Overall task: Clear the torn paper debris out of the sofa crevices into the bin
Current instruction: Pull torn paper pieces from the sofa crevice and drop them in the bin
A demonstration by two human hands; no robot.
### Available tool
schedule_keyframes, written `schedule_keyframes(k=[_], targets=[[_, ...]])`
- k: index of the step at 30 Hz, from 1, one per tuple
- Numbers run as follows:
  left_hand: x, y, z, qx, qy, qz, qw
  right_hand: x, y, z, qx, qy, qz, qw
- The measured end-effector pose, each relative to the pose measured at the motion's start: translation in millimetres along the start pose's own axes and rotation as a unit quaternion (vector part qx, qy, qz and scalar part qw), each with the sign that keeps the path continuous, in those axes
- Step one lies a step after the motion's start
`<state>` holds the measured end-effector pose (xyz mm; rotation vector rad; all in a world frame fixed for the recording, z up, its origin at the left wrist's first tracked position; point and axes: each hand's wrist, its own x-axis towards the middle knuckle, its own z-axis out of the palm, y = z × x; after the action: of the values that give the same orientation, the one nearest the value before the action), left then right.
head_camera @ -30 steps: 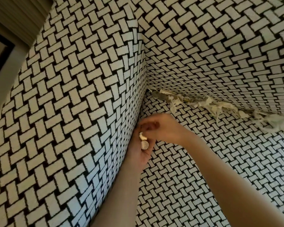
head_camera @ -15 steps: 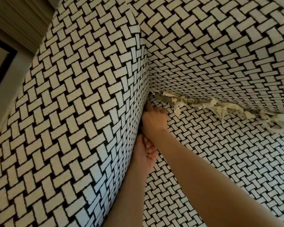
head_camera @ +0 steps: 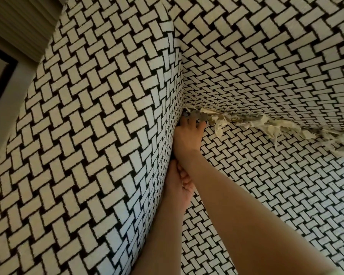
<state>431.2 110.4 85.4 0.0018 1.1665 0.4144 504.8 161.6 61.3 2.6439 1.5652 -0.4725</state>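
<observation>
The torn paper debris (head_camera: 270, 126) lies wedged along the crevice where the sofa's seat (head_camera: 276, 205) meets its backrest (head_camera: 266, 62). It forms a ragged line of pale, crumpled scraps that starts in the back left corner of the seat and runs along the back edge toward the right, out to the frame's edge. Some scraps hang loose over the seat fabric; others are tucked into the gap.

The right hand (head_camera: 188, 135) reaches into that back left corner, pressed against the inner face of the armrest (head_camera: 97, 135). Its fingers are stretched forward and slightly spread, and the fingertips (head_camera: 203, 125) touch the left end of the debris line. None of them is plainly curled round a scrap.

The left hand (head_camera: 178, 187) sits nearer the person, low along the seat's left edge where the seat meets the armrest. It is turned palm up with its fingers curled inward, and the right wrist crosses over it. Whether those curled fingers hold any paper cannot be told.

Seat, backrest and armrest all wear the same black and white basket-weave fabric. Beyond the armrest, at the upper left, are a pleated beige blind (head_camera: 22, 22) and part of a dark frame (head_camera: 2, 80).
</observation>
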Motion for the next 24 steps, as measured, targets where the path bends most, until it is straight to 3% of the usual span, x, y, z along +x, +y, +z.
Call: schedule_keyframes(k=[6, 13, 16, 19, 21, 24], targets=[[-2, -1, 0, -0.034, -0.007, -0.002, 0.999, -8, 0, -1, 0.012, 0.042, 0.028, 0.999], [-3, 1, 6, -0.058, 0.013, 0.004, 0.998, -14, 23, -7, 0.014, -0.01, -0.088, 0.996], [-3, 1, 9, -0.081, 0.053, 0.005, 0.995, -22, 28, -16, 0.115, 0.04, -0.103, 0.987], [-4, 0, 15, -0.082, 0.068, 0.023, 0.994, -36, 42, -29, 0.329, 0.065, -0.061, 0.94], [-7, -1, 16, -0.05, 0.056, 0.046, 0.996, -51, 55, -34, 0.397, 0.02, -0.084, 0.914], [-9, -2, 15, 0.001, 0.04, 0.046, 0.998, -76, 67, -26, 0.366, -0.064, -0.175, 0.912]])
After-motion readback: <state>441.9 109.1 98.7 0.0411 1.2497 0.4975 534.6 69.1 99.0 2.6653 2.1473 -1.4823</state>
